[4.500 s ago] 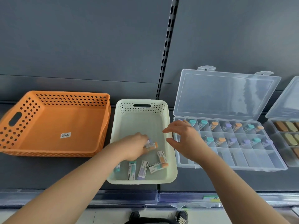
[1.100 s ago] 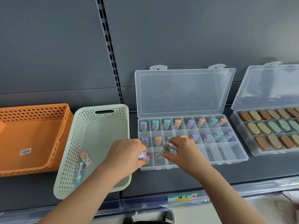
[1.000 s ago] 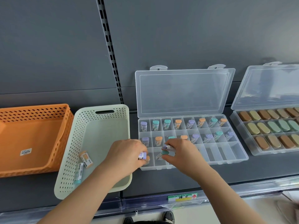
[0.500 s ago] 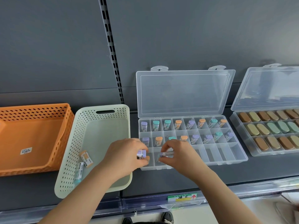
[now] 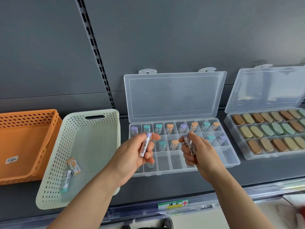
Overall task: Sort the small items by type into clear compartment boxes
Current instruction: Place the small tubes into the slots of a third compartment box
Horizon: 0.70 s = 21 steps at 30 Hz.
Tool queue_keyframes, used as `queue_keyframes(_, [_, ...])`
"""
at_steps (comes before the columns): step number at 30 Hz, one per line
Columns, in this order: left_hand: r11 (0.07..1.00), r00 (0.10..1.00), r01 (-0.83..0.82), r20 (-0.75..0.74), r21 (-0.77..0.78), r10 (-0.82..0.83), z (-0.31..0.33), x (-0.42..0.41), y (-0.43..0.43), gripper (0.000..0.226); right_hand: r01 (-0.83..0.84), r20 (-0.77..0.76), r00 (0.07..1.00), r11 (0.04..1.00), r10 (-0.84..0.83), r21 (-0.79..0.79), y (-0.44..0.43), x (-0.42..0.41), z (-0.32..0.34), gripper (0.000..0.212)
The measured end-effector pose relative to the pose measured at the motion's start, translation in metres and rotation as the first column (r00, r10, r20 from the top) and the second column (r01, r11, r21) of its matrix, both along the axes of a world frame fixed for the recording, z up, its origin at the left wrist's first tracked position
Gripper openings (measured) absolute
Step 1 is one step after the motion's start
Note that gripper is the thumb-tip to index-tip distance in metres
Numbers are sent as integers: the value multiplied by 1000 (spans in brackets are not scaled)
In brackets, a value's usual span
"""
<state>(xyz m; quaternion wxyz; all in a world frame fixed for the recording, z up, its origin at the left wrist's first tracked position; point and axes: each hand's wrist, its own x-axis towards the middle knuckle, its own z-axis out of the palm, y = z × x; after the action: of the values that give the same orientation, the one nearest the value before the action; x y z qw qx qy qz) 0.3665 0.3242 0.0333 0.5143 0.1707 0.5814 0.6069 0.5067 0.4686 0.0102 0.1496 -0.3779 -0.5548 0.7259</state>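
My left hand (image 5: 132,156) holds a purple-capped tube (image 5: 145,144) upright above the left end of the clear compartment box (image 5: 231,161). Over the box's middle, my right hand (image 5: 198,152) grips another small tube (image 5: 189,144) with a purple tip. The box's back two rows hold several tubes with purple, teal and orange caps. A teal-capped tube (image 5: 148,165) lies in the front row, partly hidden by my left hand. In the pale green basket (image 5: 92,116) lie an orange-capped tube (image 5: 73,165) and a teal-capped tube (image 5: 65,181).
An orange basket (image 5: 24,116) with a label sticker stands at the far left. A second open clear box (image 5: 239,146) at the right holds rows of brown, tan and green oval items. Both lids lean against the grey back wall. The shelf's front edge runs below.
Both hands have lifted up and back from the box's front row, each with a tube in it. A teal-capped tube now lies in the front row.
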Motion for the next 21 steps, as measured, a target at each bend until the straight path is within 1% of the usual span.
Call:
queue_keyframes(2, [1000, 1000, -1, -3, 23, 1, -3, 7, 5, 29, -7, -13, 1000, 1000, 7, -3, 5, 4, 0, 35])
queue_keyframes(4, [1000, 999, -5, -43, 25, 6, -6, 12, 9, 28, -21, -16, 1000, 1000, 21, 23, 9, 9, -2, 32])
queue_keyframes(5, [1000, 994, -4, -109, 9, 5, -7, 14, 10, 25, -33, -14, 999, 999, 34, 39, 12, 11, -2, 30])
queue_keyframes(6, [1000, 978, -8, -208, -13, 5, -8, 15, 12, 22, -49, -7, 999, 997, 50, 58, 14, 14, -3, 28])
queue_keyframes(7, [999, 942, -18, -335, -35, 5, -10, 16, 13, 21, -69, -1, 998, 994, 69, 80, 18, 16, -4, 26])
queue_keyframes(8, [998, 880, -30, -474, -52, 2, -10, 17, 14, 19, -90, 1, 996, 991, 91, 101, 21, 19, -5, 25])
queue_keyframes(9, [997, 798, -39, -602, -68, -10, -11, 18, 14, 16, -112, 2, 994, 986, 113, 122, 24, 21, -6, 24])
queue_keyframes(10, [995, 716, -42, -697, -89, -32, -13, 18, 15, 14, -135, 13, 991, 979, 134, 153, 27, 23, -8, 23])
queue_keyframes(11, [994, 648, -38, -759, -106, -56, -14, 19, 16, 12, -155, 33, 988, 968, 152, 198, 29, 24, -9, 21])
queue_keyframes(13, [988, 538, -21, -834, -156, -121, -19, 21, 18, 6, -177, 63, 984, 945, 166, 274, 33, 25, -12, 17])
queue_keyframes(14, [982, 464, -15, -872, -186, -158, -23, 21, 19, 2, -177, 59, 984, 942, 167, 287, 34, 25, -12, 15])
queue_keyframes(16, [971, 301, -10, -927, -239, -225, -32, 20, 22, 7, -183, 50, 983, 937, 176, 297, 36, 24, -13, 12])
queue_keyframes(18, [966, 162, -13, -954, -259, -254, -39, 19, 24, 18, -197, 58, 980, 927, 189, 318, 38, 23, -13, 13])
queue_keyframes(20, [965, 71, -34, -964, -261, -258, -45, 19, 24, 29, -201, 72, 980, 920, 187, 338, 41, 24, -14, 15])
queue_keyframes(21, [964, 48, -47, -964, -262, -260, -48, 20, 24, 25, -203, 82, 979, 916, 186, 346, 42, 24, -14, 16])
